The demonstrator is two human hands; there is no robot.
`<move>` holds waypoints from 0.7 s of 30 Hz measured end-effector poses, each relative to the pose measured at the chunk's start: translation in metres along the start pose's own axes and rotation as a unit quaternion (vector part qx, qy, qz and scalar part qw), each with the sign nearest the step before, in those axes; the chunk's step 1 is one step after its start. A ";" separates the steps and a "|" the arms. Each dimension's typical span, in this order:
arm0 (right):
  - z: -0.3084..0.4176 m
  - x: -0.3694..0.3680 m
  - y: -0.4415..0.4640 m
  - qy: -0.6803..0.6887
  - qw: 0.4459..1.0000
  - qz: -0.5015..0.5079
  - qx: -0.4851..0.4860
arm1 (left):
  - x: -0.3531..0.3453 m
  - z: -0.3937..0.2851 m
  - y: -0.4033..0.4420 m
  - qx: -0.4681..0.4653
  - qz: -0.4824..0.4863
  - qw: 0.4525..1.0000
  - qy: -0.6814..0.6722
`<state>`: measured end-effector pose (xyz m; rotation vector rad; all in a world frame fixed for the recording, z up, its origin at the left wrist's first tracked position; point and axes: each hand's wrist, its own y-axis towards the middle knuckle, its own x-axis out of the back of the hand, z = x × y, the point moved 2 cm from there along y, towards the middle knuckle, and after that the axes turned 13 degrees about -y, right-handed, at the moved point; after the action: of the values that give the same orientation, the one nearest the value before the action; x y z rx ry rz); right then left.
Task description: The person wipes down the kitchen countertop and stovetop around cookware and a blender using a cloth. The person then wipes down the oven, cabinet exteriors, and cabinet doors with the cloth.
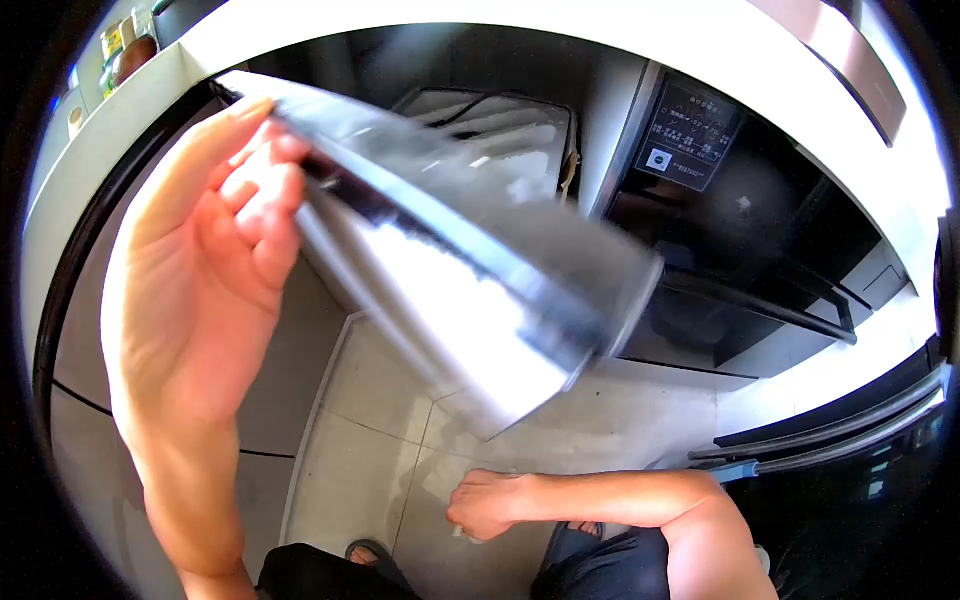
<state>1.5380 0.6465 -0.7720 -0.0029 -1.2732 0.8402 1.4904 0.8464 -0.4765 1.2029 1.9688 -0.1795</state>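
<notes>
My left hand point(215, 220) is raised at the left, its fingers pinching the upper corner of a glossy grey-and-white panel point(470, 330) with a metallic edge. The panel slants down to the right across the middle of the view and is smeared by motion; its exact kind cannot be made out. Low over the floor, my right hand point(488, 505) is closed in a fist with its back toward me. A small pale bit, perhaps cloth or tissue, shows under its fingers, too little to name.
Behind the panel, a dark recess holds a pale rack-like piece point(520, 150) with a black cord. A black built-in appliance point(740, 215) with a handle stands right of it. A white countertop point(420, 18) curves above grey cabinet fronts point(95, 330). Tiled floor point(370, 400) lies below.
</notes>
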 end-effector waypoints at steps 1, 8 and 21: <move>-0.001 0.001 -0.001 -0.001 1.000 0.000 -0.002 | -0.002 0.002 0.007 0.013 0.021 1.000 0.010; -0.003 -0.001 0.000 0.011 0.998 -0.055 -0.005 | -0.032 0.039 0.057 0.016 -0.026 0.999 -0.040; 0.003 0.024 -0.011 -0.007 1.000 0.011 -0.005 | -0.025 0.055 0.098 -0.015 0.074 0.997 -0.006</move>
<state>1.5427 0.6507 -0.7463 -0.0185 -1.2917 0.8540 1.6048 0.8549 -0.4696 1.3192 1.8565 -0.0795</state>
